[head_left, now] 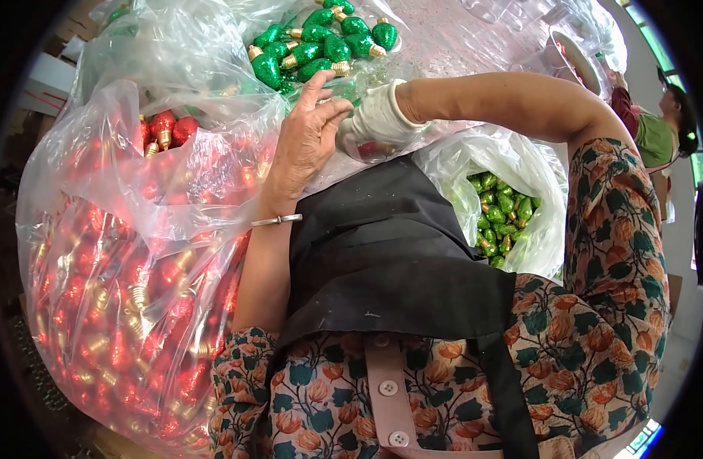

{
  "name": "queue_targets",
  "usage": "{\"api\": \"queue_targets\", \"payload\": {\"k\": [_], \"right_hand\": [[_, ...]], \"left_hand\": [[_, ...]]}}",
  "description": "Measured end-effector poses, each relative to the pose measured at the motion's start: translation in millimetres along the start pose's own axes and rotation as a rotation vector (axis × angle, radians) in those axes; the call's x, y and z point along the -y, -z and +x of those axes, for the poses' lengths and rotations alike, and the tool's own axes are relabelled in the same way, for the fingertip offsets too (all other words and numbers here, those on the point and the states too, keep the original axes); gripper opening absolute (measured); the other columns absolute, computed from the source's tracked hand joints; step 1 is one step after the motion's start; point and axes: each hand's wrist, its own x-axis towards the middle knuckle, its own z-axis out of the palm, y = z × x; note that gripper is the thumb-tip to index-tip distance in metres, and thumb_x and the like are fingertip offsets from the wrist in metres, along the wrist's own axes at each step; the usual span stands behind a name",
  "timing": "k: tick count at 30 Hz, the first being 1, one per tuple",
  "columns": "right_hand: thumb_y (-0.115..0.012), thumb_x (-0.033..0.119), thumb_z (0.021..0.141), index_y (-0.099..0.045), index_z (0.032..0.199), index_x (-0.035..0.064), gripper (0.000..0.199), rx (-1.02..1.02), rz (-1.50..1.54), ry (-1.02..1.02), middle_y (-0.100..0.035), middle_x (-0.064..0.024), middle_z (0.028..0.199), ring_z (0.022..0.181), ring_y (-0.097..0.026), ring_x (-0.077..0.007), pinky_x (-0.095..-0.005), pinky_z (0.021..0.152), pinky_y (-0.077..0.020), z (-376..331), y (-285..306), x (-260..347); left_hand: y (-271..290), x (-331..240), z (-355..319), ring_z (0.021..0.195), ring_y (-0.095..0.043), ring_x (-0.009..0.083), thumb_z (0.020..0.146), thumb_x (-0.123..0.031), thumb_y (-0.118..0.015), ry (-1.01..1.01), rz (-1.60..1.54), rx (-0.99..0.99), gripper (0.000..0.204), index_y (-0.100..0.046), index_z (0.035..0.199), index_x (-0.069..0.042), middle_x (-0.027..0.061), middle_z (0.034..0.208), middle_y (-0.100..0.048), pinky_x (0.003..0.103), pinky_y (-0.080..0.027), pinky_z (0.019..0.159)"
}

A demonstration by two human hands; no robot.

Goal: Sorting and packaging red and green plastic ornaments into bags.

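My bare left hand (309,138) and gloved right hand (376,118) meet, grip unclear. Left plastic bag (99,199) holds red bulbs (129,306); right bag (462,164) green bulbs (504,218).

Green bulb-shaped ornaments (321,46), glittered and fitted with gold screw caps, lay heaped at the upper centre of the frame on clear plastic sheeting, pointing in mixed directions and touching one another. The left hand (305,138), bare and with a thin metal bangle at the wrist, was raised just below this heap, fingers loosely curled toward the right hand. The right hand (374,122), in a white glove, sat just beside it at centre frame, closed around a small item that showed red and green; what that item was could not be made out.
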Motion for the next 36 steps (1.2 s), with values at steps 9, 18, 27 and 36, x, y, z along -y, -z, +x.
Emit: {"api": "queue_targets", "payload": {"k": [9, 18, 27, 36], "right_hand": [[-0.058, 0.015, 0.080, -0.053, 0.108, 0.0073, 0.030, -0.026, -0.146, 0.053, -0.057, -0.0144, 0.097, 0.076, -0.061, -0.0314, -0.0428, 0.064, -0.0490, -13.7, 3.9, -6.8], [-0.061, 0.031, 0.087, -0.051, 0.119, 0.0014, 0.045, -0.505, 0.328, -0.080, -0.060, -0.0192, 0.098, 0.082, -0.064, -0.0324, -0.0434, 0.067, -0.0519, -20.7, -3.7, -14.6], [-0.052, 0.031, 0.089, -0.064, 0.102, 0.0004, 0.035, 0.013, 0.030, -0.802, -0.067, -0.0182, 0.094, 0.090, -0.064, -0.0320, -0.0425, 0.077, -0.0498, 17.5, 36.5, 13.3], [-0.049, 0.034, 0.088, -0.063, 0.103, 0.0042, 0.036, -0.311, 0.329, -0.629, -0.066, -0.0181, 0.094, 0.086, -0.062, -0.0328, -0.0410, 0.079, -0.0475, -17.7, 77.7, 11.1]], "left_hand": [[5.0, -0.9, 1.8, 0.099, -0.063, 0.0307, 0.083, -0.004, -0.063, 0.019, 0.020, -0.030, 0.011, -0.068, 0.093, -0.002, 0.0112, 0.127, -0.052, 0.037, -0.053, 0.081], [7.7, -3.3, -1.0, 0.101, -0.062, 0.0274, 0.083, -0.002, -0.063, 0.021, 0.038, -0.022, 0.012, -0.067, 0.094, -0.001, 0.0103, 0.127, -0.053, 0.035, -0.052, 0.081], [15.3, -0.9, -0.5, 0.104, -0.061, 0.0272, 0.083, -0.001, -0.063, -0.012, 0.144, 0.002, 0.014, -0.066, 0.097, 0.000, 0.0105, 0.129, -0.053, 0.035, -0.051, 0.084], [44.8, -9.6, 7.6, 0.104, -0.061, 0.0261, 0.085, -0.004, -0.061, 0.059, 0.269, 0.038, 0.021, -0.066, 0.106, -0.004, 0.0122, 0.130, -0.053, 0.034, -0.049, 0.087]]}}
